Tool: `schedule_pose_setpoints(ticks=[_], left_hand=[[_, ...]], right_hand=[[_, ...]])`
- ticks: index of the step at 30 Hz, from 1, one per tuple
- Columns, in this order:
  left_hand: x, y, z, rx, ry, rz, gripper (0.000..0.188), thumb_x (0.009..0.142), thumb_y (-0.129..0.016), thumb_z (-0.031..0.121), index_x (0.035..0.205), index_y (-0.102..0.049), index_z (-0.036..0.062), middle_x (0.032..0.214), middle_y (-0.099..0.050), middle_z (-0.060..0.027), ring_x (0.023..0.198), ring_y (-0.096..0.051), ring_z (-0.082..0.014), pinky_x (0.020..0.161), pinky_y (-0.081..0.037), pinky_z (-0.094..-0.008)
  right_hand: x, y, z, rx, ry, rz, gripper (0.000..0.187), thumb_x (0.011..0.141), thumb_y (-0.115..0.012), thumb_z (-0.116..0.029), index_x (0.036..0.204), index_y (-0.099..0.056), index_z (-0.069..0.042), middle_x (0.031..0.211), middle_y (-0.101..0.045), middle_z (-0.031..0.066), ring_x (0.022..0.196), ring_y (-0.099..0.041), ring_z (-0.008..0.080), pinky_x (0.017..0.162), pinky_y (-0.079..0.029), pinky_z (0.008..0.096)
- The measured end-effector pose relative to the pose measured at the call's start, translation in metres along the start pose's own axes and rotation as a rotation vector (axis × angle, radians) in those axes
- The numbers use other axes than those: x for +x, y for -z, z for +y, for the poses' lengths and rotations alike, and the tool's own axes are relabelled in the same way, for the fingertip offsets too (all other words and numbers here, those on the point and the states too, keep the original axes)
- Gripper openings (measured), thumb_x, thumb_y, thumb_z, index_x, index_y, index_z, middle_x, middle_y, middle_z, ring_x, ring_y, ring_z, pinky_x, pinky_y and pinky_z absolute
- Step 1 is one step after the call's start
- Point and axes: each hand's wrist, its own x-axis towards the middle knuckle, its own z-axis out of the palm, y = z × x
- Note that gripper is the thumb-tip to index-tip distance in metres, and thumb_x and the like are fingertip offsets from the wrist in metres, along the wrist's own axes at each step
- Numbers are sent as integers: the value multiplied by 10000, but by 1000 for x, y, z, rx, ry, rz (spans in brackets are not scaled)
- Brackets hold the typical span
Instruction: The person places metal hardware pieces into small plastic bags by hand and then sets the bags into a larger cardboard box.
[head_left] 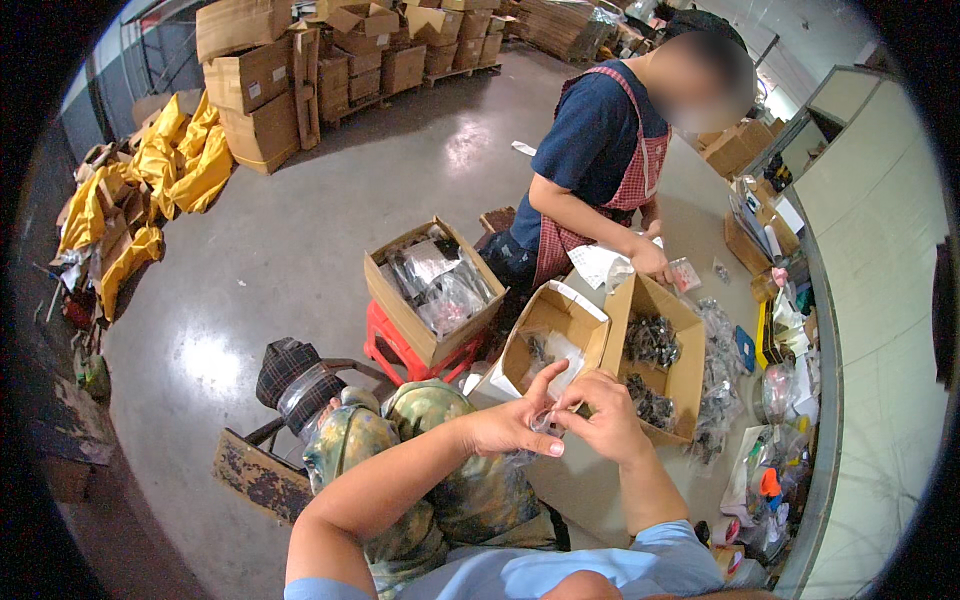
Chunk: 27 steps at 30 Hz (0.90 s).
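Note:
My left hand [512,422] holds a small clear plastic bag [541,421], with its thumb and fingers around it. The fingertips of my right hand [605,415] pinch the same bag from the other side. What is inside the bag is too small to make out. Just beyond my hands stands an open cardboard box [535,318] with clear bags in it. To its right, a second open carton [690,375] holds several bundles of small dark parts [652,342].
A person in a checked apron [648,165] works across the table [700,220], hands near papers. A carton of bagged goods [435,285] rests on a red stool [385,340] at left. Clear bags [718,375] line the right side. Stacked cartons [260,90] and yellow sacks [190,155] lie far left.

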Motion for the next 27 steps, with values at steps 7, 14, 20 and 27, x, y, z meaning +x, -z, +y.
schedule_pose_setpoints(ticks=[7, 14, 20, 27], left_hand=[[1, 2, -2, -34, -16, -52, 1144, 741, -761, 293, 1430, 143, 163, 1422, -250, -136, 1304, -273, -246, 1063, -228, -390], [2, 6, -21, 14, -120, -60, 1086, 797, -712, 274, 1420, 176, 198, 1394, -289, -123, 1284, -292, -253, 1058, -233, -410], [5, 9, -19, 424, -72, 239, 810, 835, -665, 140, 1404, -95, 52, 1324, -363, -117, 1196, -383, -198, 976, -358, -339], [16, -2, -20, 687, 0, 458, 194, 894, -568, 62, 1057, -581, -42, 973, -634, -68, 879, -574, -105, 801, -466, -240]], right_hand=[[-5, 5, 6, 166, 86, -308, 252, 702, -724, -147, 930, -654, -66, 955, -580, 93, 905, -523, 272, 831, -410, 361], [-21, -18, 14, 90, 115, -239, 212, 747, -698, -195, 867, -633, -32, 1062, -423, 133, 1035, -441, 295, 913, -373, 392], [-39, -23, 32, 239, -123, 20, 163, 723, -700, -98, 850, -668, -3, 988, -607, 127, 874, -612, 250, 729, -491, 318], [-57, -33, 51, 336, -262, 325, 155, 677, -752, -125, 731, -666, -9, 741, -647, 102, 670, -635, 220, 618, -496, 310]])
